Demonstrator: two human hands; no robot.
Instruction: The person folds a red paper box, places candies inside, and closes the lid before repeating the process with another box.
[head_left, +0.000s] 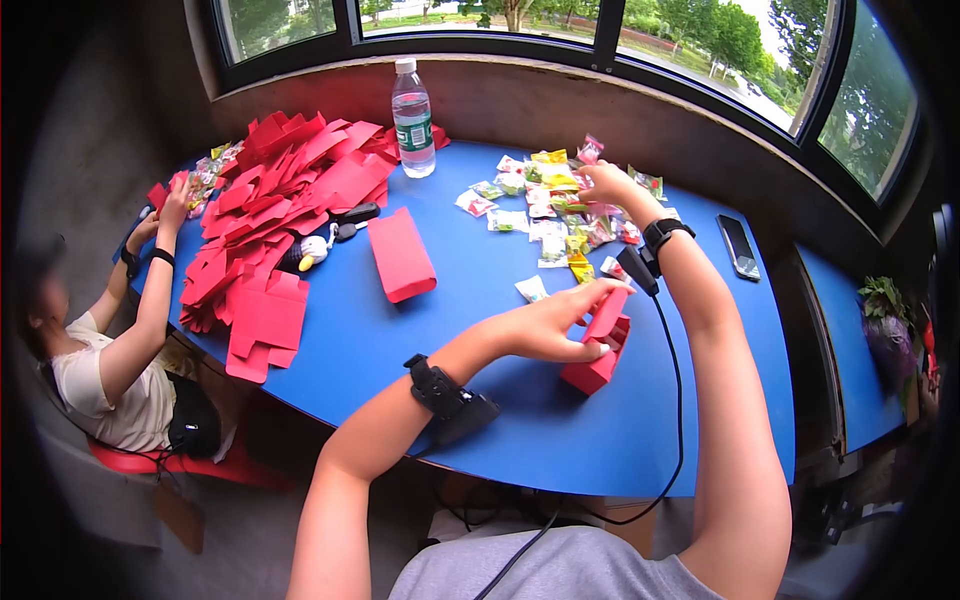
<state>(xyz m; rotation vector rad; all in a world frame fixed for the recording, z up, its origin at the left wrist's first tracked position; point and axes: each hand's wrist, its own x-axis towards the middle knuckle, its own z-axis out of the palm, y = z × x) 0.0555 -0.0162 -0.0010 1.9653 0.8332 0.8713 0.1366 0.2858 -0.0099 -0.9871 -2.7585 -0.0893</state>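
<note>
Left hand (553,328) clasping red box (592,374), right hand (610,187) at wrapped sweets (545,204) — grip unclear; blue table (340,345)

Left hand (548,328) on red box (588,377)

Dark-framed windows (690,45) above a blue table (465,270)

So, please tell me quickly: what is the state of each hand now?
Left hand: closed on the red cardboard box.
Right hand: over the small colourful wrapped candies; grip cannot be told.
</note>
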